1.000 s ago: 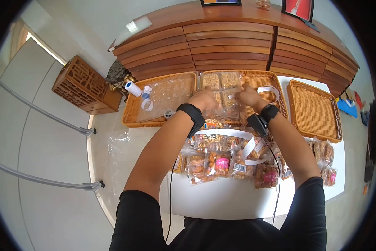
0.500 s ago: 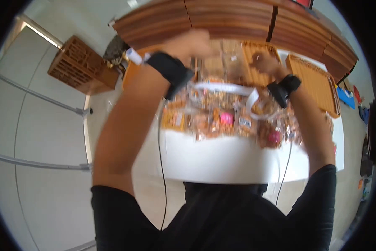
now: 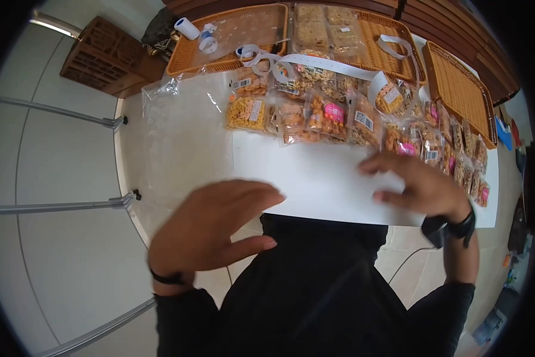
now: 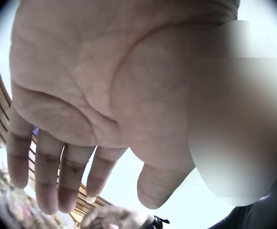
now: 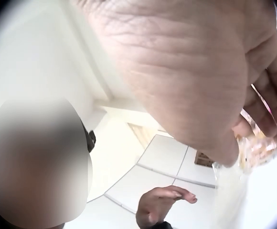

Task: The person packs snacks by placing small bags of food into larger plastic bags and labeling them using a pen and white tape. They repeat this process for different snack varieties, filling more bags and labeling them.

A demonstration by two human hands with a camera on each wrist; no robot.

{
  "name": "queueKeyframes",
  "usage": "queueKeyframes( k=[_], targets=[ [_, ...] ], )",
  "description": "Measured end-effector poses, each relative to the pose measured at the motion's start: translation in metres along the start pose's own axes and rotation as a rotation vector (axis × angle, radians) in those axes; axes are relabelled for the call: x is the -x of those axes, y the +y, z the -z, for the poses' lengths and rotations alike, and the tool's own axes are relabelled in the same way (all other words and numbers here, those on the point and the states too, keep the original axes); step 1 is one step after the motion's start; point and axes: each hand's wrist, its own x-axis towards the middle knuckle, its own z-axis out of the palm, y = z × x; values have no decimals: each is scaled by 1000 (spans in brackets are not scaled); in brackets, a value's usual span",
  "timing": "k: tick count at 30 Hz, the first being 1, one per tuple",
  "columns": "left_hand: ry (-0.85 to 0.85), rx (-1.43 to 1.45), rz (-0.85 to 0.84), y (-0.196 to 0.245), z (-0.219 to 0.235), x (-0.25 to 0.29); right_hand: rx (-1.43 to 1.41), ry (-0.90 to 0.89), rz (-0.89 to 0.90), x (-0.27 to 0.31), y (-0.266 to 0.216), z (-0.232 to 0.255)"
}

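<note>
Left grip (image 3: 211,226) and right grip (image 3: 419,184) hover, thumbs and fingers apart, nothing held! Snack packs (image 3: 327,116) bunch across the counter (image 3: 303,178), likely spread for easy reach, baskets (image 3: 461,89) parked behind.

Head view: high, facing forward and down over desk (image 3: 315,178), left hand (image 3: 211,223) and right hand (image 3: 425,185). Left-wrist view: very close, facing across toward right hand. Right-wrist view: equally close, facing toward left hand. All three share both hands.
</note>
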Motion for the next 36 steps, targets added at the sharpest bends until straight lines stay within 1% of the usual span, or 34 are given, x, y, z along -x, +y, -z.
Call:
queueKeyframes(
  k=[2,3,5,6,9,11,12,13,16,19,20,22,25,28,31,34,36],
  targets=[
    [223,46,145,-11,-31,26,85,-148,75,-6,-3,-25],
    [347,-19,267,-16,-44,38,72,-203,85,-11,-2,-37],
    [572,-179,446,-45,-64,60,55,-315,102,-25,1,-56],
    [685,-262,540,-60,-75,72,23,-319,124,-34,2,-64],
    [786,-287,570,-115,-85,92,-61,-324,192,-58,0,-84],
    [686,-321,529,-152,-103,106,-91,-351,203,-69,-7,-94],
    [633,-336,506,-161,-105,111,-107,-361,205,-73,-10,-98],
    [618,-403,564,-149,-101,101,-123,-374,225,-75,-12,-100],
    [638,-339,577,-150,-100,102,-184,-392,202,-74,-11,-105],
    [654,-417,590,-151,-93,99,-234,-322,118,-71,-4,-109],
    [630,-414,601,-149,-89,97,-253,-300,80,-71,-1,-112],
    [580,-408,623,-146,-74,92,-253,-251,71,-75,2,-119],
    [449,-307,463,-155,-59,92,-307,-238,68,-83,4,-130],
    [214,-203,400,-170,-43,96,-372,-261,58,-88,7,-138],
    [95,3,421,-187,-25,102,-473,-251,5,-91,16,-143],
    [227,279,473,-199,-19,111,-609,-166,-24,-92,33,-153],
    [281,309,500,-199,-14,112,-728,-98,-60,-89,36,-158]
  ],
)
